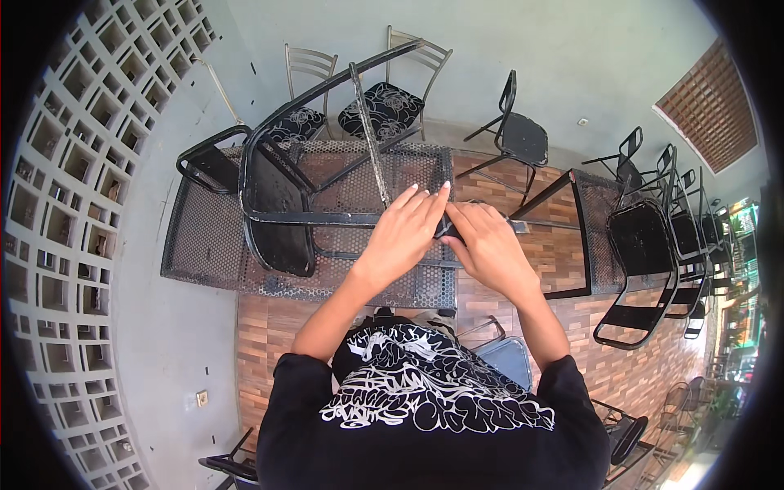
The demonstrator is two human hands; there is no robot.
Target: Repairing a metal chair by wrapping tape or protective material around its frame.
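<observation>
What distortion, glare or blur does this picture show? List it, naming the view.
Head view: fisheye curvature bows the block wall; head view: glare whitens the picture's lower right; head view: left hand, right hand and chair frame look fairly sharp.

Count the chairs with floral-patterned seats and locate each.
2: the left floral-seat chair and, beside it, the right floral-seat chair, both by the pale wall, partly behind the black metal chair being handled. Others may be hidden.
</observation>
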